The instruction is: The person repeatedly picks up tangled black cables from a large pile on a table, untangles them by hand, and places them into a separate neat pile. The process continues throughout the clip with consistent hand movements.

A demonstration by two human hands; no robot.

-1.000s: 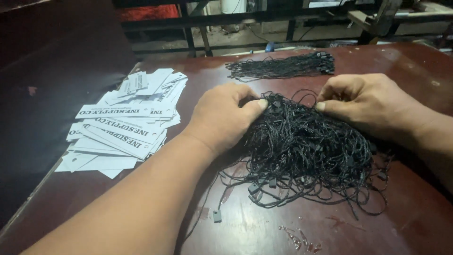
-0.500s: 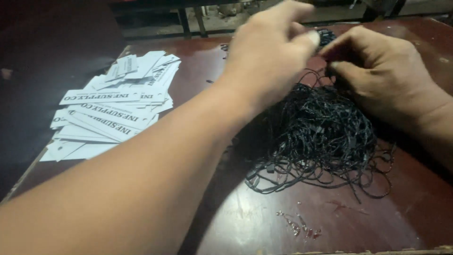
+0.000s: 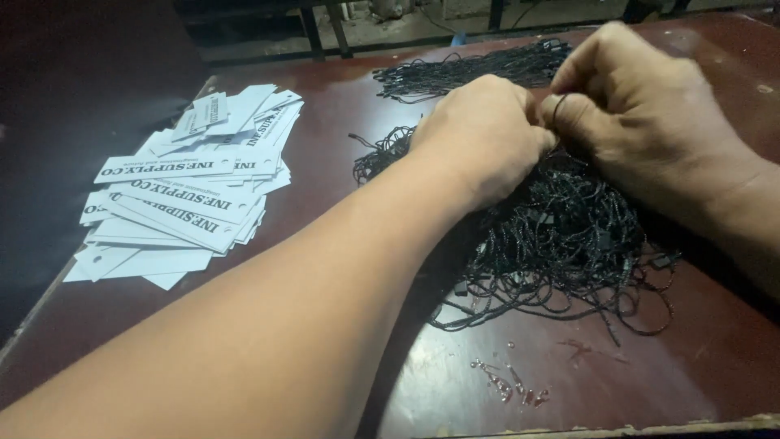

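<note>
A tangled heap of black string loops point(image 3: 569, 244) lies on the dark red table point(image 3: 699, 366). My left hand point(image 3: 483, 138) rests on the heap's upper edge with its fingers curled into the strings. My right hand point(image 3: 642, 114) is just right of it, pinching one black loop between thumb and forefinger. The two hands almost touch. A second, neater bundle of black strings point(image 3: 479, 71) lies further back.
A loose pile of white printed paper tags point(image 3: 187, 195) lies at the left of the table. Small clear plastic bits point(image 3: 512, 386) sit near the front edge. The table's left edge drops into darkness; metal frame bars stand behind.
My left hand, raised above the heap half a second ago, has come down onto it. My right hand has closed in beside it, and the view has shifted closer.
</note>
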